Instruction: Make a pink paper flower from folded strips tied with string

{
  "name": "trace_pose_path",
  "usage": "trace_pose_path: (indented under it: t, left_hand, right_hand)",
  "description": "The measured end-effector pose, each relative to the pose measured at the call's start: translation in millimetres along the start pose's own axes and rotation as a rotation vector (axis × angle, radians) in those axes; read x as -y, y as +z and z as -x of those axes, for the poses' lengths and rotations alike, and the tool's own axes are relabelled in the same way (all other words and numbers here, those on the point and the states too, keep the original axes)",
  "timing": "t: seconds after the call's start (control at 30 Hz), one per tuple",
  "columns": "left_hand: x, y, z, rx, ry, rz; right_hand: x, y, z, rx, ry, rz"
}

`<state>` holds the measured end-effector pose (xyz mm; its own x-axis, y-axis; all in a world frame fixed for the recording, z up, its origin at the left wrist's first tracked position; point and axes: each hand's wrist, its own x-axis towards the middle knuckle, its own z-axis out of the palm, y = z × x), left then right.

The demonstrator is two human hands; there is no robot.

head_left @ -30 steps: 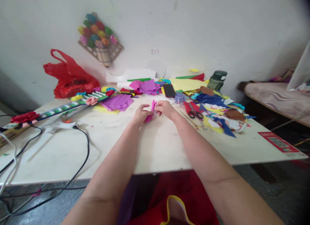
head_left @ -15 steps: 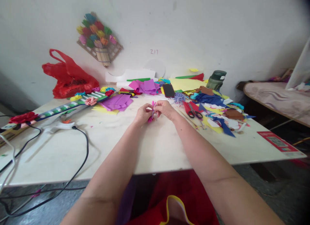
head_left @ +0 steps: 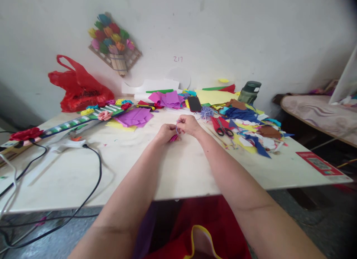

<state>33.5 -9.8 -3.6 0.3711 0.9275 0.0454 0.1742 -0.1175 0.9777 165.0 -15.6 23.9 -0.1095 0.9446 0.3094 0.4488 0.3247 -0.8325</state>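
My left hand (head_left: 165, 133) and my right hand (head_left: 188, 125) meet over the middle of the white table (head_left: 117, 166). Between them they pinch a small folded pink paper piece (head_left: 173, 138); only its lower tip shows under the fingers. A thin bluish thread (head_left: 176, 129) runs between the two hands at the paper. Both hands have their fingers closed around the piece.
Red-handled scissors (head_left: 222, 126) lie to the right beside a heap of coloured paper scraps (head_left: 251, 128). Purple paper sheets (head_left: 134, 117), a black phone (head_left: 194, 103) and a green jar (head_left: 250, 92) sit behind. A glue gun (head_left: 68, 143) with black cable and a red bag (head_left: 79, 88) are at left.
The pink paper stood up between my fingers earlier; now my hands have closed over it and lowered slightly, so most of it is hidden.
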Motion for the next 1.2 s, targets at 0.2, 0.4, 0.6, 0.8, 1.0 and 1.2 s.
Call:
trace_pose_path:
  t: [0.2,0.4,0.6,0.8,1.0,1.2]
  left_hand:
    - [-0.9,0.8,1.1,0.048,-0.006,0.212]
    - [1.7,1.4,-1.4,0.119,-0.025,0.354]
    - [-2.9,0.1,2.8,0.165,-0.056,0.365]
    - [2.1,-0.6,0.0,0.188,-0.055,0.333]
    - [5.8,-1.2,-3.4,0.095,-0.062,0.17]
    - [-2.9,2.8,0.1,-0.025,-0.078,0.054]
  right_hand:
    - [-3.5,-0.6,-1.6,-0.019,-0.099,0.02]
    - [-1.3,-2.9,-1.6,-0.017,-0.11,-0.143]
    - [-0.8,-4.8,-2.1,-0.021,-0.079,-0.212]
    - [-2.8,-3.9,-2.7,0.008,-0.111,-0.253]
    - [0.9,-3.9,-0.7,0.076,-0.122,-0.251]
    - [-5.7,-12.4,-7.7,-0.092,-0.265,-0.088]
